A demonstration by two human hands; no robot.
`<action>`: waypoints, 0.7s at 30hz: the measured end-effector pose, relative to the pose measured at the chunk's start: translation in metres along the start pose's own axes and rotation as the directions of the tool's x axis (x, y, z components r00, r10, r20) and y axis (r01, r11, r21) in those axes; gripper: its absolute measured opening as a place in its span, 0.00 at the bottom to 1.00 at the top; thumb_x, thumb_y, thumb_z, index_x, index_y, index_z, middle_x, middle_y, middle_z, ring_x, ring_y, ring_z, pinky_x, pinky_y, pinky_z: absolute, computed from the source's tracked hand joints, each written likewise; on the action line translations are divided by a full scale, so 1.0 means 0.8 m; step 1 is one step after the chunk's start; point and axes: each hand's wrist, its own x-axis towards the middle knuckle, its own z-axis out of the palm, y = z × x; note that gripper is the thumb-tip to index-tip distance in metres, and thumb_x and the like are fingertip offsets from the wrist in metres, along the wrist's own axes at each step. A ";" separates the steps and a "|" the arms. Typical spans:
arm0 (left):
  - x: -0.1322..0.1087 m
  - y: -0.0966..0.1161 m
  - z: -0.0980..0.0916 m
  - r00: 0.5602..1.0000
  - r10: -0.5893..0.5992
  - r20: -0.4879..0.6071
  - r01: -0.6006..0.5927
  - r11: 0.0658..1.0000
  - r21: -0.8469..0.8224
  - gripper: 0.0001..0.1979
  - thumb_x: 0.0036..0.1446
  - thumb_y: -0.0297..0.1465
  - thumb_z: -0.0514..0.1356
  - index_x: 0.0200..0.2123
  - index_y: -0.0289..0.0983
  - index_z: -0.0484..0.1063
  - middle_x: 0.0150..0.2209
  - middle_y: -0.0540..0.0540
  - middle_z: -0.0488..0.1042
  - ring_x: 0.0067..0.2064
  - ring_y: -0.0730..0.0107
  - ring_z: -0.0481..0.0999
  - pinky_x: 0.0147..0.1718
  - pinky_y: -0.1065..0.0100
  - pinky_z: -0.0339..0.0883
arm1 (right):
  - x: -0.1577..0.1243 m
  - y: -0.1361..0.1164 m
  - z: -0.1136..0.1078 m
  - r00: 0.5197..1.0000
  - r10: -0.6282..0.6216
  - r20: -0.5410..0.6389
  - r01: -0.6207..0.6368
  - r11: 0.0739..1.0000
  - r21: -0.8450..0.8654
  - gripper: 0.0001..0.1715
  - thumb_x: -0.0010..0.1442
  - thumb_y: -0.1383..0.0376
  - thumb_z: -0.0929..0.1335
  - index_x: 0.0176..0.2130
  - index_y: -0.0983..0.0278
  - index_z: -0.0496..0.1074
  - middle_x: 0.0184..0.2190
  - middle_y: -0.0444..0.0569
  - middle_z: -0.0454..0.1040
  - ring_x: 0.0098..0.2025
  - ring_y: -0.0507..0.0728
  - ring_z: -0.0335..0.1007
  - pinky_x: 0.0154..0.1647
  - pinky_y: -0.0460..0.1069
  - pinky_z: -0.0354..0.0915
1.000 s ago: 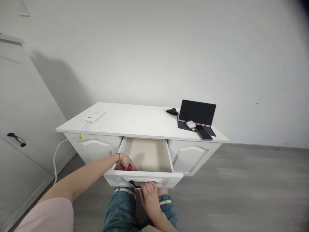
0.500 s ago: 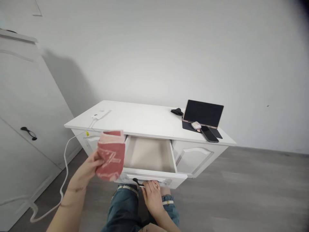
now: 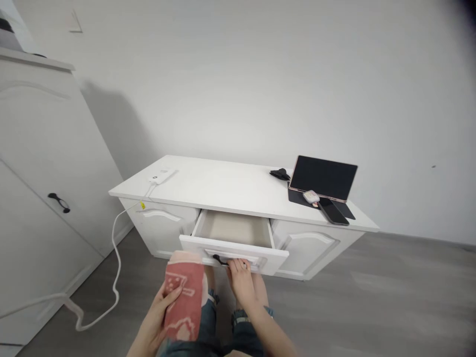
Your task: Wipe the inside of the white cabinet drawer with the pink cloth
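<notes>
My left hand (image 3: 156,317) is closed on a red and pink sock (image 3: 184,300) with white markings, held low in front of my knees. The fingers of my right hand (image 3: 241,280) are curled on the black handle (image 3: 220,260) of the white drawer (image 3: 234,248). That drawer sits partly open in the middle of a low white cabinet (image 3: 223,186). What shows of its inside is bare and beige.
On the cabinet's right end lie a dark tablet (image 3: 323,177), a phone (image 3: 333,212), a small white case (image 3: 311,196) and a black item (image 3: 279,173). A white charger (image 3: 161,175) with its cable (image 3: 115,243) trails to the floor. A tall white wardrobe (image 3: 40,188) stands at the left.
My left hand went into the drawer, came out holding the sock and has lowered it toward my lap. The drawer has slid part of the way in under my right hand.
</notes>
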 end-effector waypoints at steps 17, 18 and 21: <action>0.142 -0.070 0.104 0.409 0.908 0.096 -0.656 0.219 0.723 0.27 0.52 0.30 0.56 0.55 0.33 0.57 0.46 0.37 0.64 0.51 0.52 0.64 0.51 0.52 0.57 | 0.036 0.013 0.008 0.998 0.032 -0.052 -0.029 0.997 0.066 0.09 0.62 0.71 0.62 0.38 0.61 0.70 0.35 0.46 0.74 0.41 0.56 0.68 0.51 0.54 0.57; 0.139 -0.075 0.110 0.416 0.903 0.108 -0.662 0.220 0.716 0.27 0.52 0.31 0.57 0.55 0.33 0.57 0.46 0.37 0.64 0.51 0.52 0.64 0.51 0.52 0.58 | 0.035 0.013 0.009 0.997 0.035 -0.071 -0.029 0.997 0.076 0.10 0.61 0.71 0.62 0.39 0.61 0.70 0.36 0.46 0.74 0.42 0.56 0.67 0.52 0.54 0.57; 0.129 -0.085 0.120 0.440 0.881 0.173 -0.693 0.210 0.689 0.24 0.51 0.31 0.58 0.52 0.34 0.59 0.45 0.38 0.65 0.48 0.55 0.67 0.48 0.54 0.60 | 0.023 0.011 0.012 0.986 0.065 -0.153 -0.053 0.995 0.085 0.19 0.59 0.74 0.61 0.48 0.61 0.68 0.44 0.48 0.72 0.48 0.57 0.66 0.57 0.57 0.55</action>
